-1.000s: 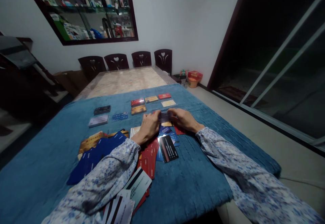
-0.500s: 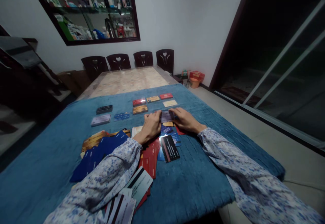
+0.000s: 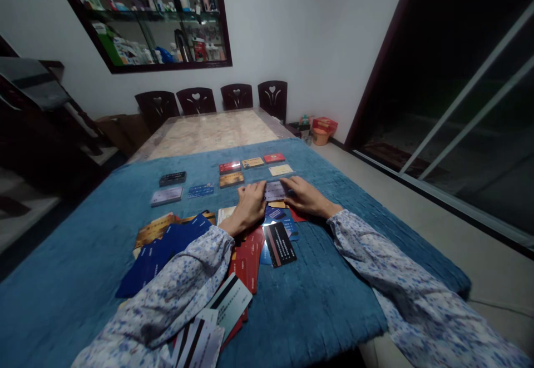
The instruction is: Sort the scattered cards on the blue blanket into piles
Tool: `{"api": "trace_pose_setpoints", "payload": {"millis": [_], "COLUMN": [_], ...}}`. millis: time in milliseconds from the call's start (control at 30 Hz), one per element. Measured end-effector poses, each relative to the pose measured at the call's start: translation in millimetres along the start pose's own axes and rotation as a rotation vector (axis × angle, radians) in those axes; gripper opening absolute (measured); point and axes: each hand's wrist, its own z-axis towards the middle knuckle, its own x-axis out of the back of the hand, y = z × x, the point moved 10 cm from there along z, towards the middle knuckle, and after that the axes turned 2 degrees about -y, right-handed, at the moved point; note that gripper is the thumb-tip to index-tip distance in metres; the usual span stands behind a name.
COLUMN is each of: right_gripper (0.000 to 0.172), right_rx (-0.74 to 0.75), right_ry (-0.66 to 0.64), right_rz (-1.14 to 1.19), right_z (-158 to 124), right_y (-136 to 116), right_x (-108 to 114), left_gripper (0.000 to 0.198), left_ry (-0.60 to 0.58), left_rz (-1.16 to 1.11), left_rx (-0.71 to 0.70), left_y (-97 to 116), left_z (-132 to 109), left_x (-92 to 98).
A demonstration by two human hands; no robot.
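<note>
Between my hands is a pale lilac plastic card [image 3: 275, 190], possibly a small stack. My left hand [image 3: 249, 205] grips its left edge, with the fingers curled. At the card's right edge, my right hand [image 3: 306, 195] closes with thumb and fingers. Just below lie blue cards [image 3: 287, 226], part of an orange one, and a black card [image 3: 280, 244] with a magnetic stripe. Red cards [image 3: 248, 257] fan out under my left forearm. Nearer to me are a pale green striped card [image 3: 230, 304] and lilac striped cards [image 3: 200, 343]. My left sleeve partly covers dark blue cards [image 3: 161, 257].
Neat card stacks stand farther back: black [image 3: 172, 178], lilac [image 3: 167, 196], gold [image 3: 231, 179] and several others. A blue cloth [image 3: 334, 301] covers the near table. Chairs [image 3: 272, 99] line the far end; a sliding glass door [image 3: 450, 95] is at right.
The lilac card between my hands tilts slightly and shows more of its face. Both hands keep nearly the same place; the view shifts a little.
</note>
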Motion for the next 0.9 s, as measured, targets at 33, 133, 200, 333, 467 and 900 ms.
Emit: {"api": "trace_pose_setpoints", "payload": {"millis": [33, 133, 200, 333, 467, 900], "right_gripper": [0.059, 0.058, 0.056, 0.054, 0.051, 0.049], "right_rx": [0.003, 0.008, 0.020, 0.060, 0.063, 0.066], "right_ry": [-0.004, -0.006, -0.003, 0.014, 0.002, -0.079], "right_rz": [0.004, -0.006, -0.030, -0.072, -0.092, -0.058], "right_z": [0, 0, 0, 1, 2, 11], "right_y": [0, 1, 1, -2, -3, -16], "right_x": [0, 2, 4, 9, 12, 10], "left_gripper": [0.057, 0.056, 0.055, 0.051, 0.049, 0.044], "left_ry": [-0.001, -0.007, -0.007, 0.012, 0.009, -0.111], "left_rz": [-0.004, -0.014, -0.017, -0.027, -0.021, 0.090], "left_rx": [0.000, 0.007, 0.007, -0.021, -0.037, -0.024], "left_y": [0, 0, 1, 4, 7, 8], "left_z": [0, 0, -1, -2, -2, -9], "left_x": [0.0, 1.0, 3.0, 10.5, 15.0, 26.3]}}
